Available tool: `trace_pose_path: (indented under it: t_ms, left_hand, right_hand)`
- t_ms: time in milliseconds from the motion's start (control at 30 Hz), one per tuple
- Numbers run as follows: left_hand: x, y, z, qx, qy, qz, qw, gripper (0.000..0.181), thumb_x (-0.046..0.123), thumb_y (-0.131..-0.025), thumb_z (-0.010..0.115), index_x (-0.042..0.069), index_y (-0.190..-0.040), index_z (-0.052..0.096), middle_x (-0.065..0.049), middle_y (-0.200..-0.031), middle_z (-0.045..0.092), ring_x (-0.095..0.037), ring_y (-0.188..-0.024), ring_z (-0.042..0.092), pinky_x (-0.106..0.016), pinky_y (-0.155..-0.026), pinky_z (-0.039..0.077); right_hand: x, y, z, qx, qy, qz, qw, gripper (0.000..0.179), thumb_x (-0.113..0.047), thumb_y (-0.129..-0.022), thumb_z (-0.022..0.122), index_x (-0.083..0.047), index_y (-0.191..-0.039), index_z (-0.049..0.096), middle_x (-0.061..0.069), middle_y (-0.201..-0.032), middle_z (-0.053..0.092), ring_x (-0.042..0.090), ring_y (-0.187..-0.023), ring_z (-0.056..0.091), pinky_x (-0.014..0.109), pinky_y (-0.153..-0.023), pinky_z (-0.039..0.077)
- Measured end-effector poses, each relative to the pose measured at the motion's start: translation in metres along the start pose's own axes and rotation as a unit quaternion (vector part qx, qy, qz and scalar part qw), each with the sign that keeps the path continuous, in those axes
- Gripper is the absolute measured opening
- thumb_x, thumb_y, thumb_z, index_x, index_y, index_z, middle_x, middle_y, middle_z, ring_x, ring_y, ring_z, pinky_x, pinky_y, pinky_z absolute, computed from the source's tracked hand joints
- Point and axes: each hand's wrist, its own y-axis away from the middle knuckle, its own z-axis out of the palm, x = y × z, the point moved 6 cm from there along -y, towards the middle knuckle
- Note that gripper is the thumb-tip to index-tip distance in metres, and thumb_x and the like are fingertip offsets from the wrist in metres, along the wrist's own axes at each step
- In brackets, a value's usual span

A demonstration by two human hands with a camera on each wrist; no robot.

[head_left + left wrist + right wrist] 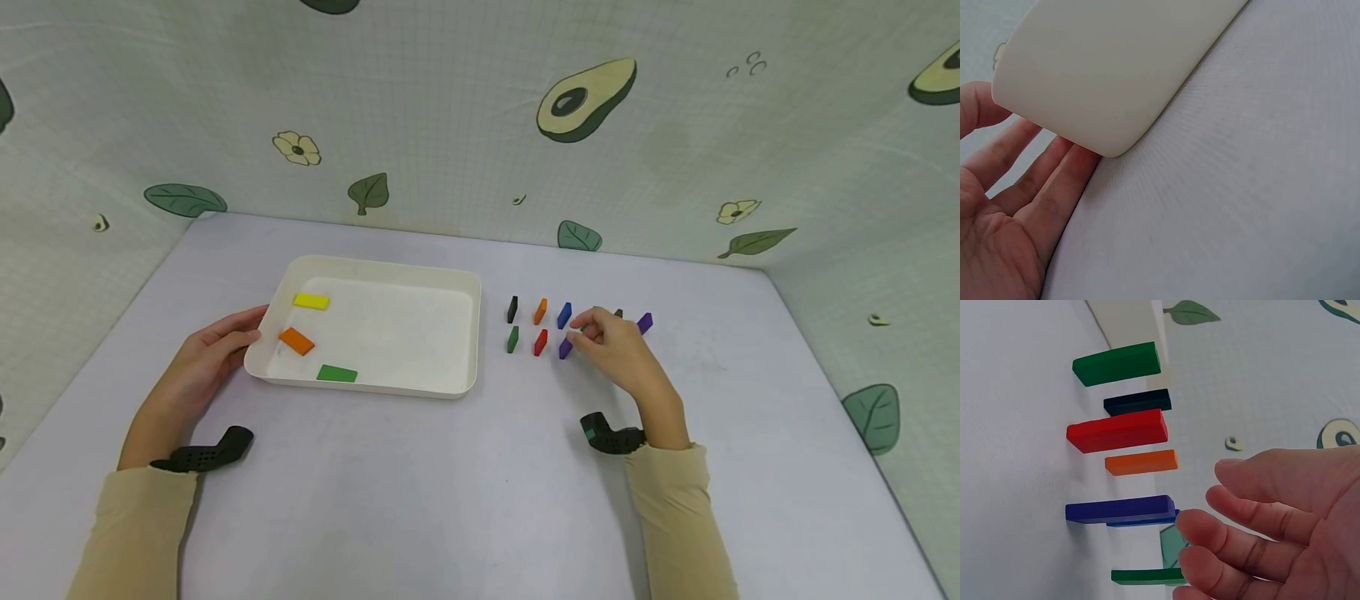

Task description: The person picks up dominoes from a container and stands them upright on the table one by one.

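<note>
My left hand touches the left end of a white tray, its thumb at the rim and its other fingers against the outer wall in the left wrist view. My right hand hovers over two rows of small upright blocks, thumb and fingers apart with nothing between them. Closest to its fingertips are a purple block, a blue block and a green block. Left of these stand a red block, an orange block, a black block and another green block.
Inside the tray lie a yellow block, an orange block and a green block. Behind the right hand, a brown block and another purple block show partly. A patterned cloth hangs around the white table.
</note>
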Motion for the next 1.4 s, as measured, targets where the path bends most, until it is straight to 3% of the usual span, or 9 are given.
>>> trace_pose_path:
  t_ms: [567,967,1400]
  left_hand:
    - [0.002,0.0,-0.001,0.002,0.005,0.001,1.0,0.052,0.026,-0.093,0.057,0.017,-0.141,0.041,0.012,-0.144,0.037,0.012,-0.104,0.05,-0.006,-0.081,0.046]
    - [0.003,0.001,0.0,0.006,-0.002,0.002,1.0,0.051,0.027,-0.093,0.057,0.017,-0.141,0.042,0.012,-0.145,0.036,0.012,-0.104,0.049,-0.005,-0.081,0.045]
    - [0.004,0.002,0.002,0.011,-0.008,0.003,0.9999,0.05,0.027,-0.093,0.057,0.017,-0.14,0.044,0.011,-0.143,0.038,0.011,-0.104,0.05,-0.006,-0.081,0.046]
  right_hand:
    - [-0.033,0.01,0.0,0.028,-0.044,-0.057,0.997,0.017,-0.018,-0.093,0.055,-0.007,-0.104,0.061,0.007,-0.084,0.06,0.018,-0.076,0.053,0.026,-0.066,0.044]
    - [-0.065,0.014,0.023,0.011,-0.059,-0.121,0.9908,0.016,-0.018,-0.092,0.056,-0.008,-0.102,0.063,0.003,-0.085,0.063,0.016,-0.079,0.055,0.029,-0.071,0.048]
    - [-0.091,0.018,0.048,-0.016,-0.064,-0.155,0.9857,0.012,-0.015,-0.091,0.059,-0.009,-0.1,0.064,0.001,-0.087,0.062,0.014,-0.081,0.055,0.029,-0.073,0.05]
